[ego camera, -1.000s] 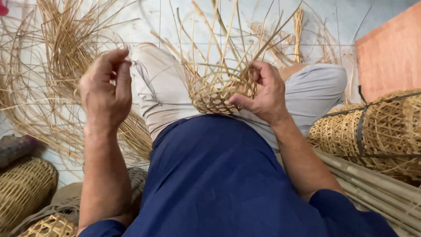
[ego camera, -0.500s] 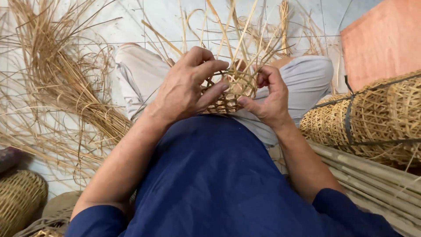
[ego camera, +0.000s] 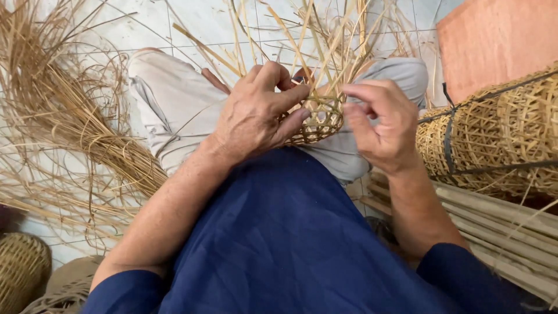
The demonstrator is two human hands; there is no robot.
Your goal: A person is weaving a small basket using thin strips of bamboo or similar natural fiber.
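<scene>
A small half-woven basket (ego camera: 321,121) of pale bamboo strips rests on my lap, with long loose strips (ego camera: 325,40) sticking up from its rim. My left hand (ego camera: 258,113) lies over the basket's left side, fingers curled on the weave and thumb pressing its wall. My right hand (ego camera: 381,125) is at the basket's right edge, with thumb and forefinger pinched on a thin strip near the rim. Both knees in light trousers (ego camera: 168,102) frame the basket.
A big loose bundle of split bamboo strips (ego camera: 75,134) lies on the tiled floor at left. Finished open-weave baskets (ego camera: 500,134) are stacked at right above flat bamboo slats (ego camera: 500,232). A woven basket (ego camera: 20,270) sits bottom left. An orange board (ego camera: 500,40) leans top right.
My left hand came across from the raised position at left and settled on the basket. My right hand shifted from holding the basket's side to pinching a strip at its rim.
</scene>
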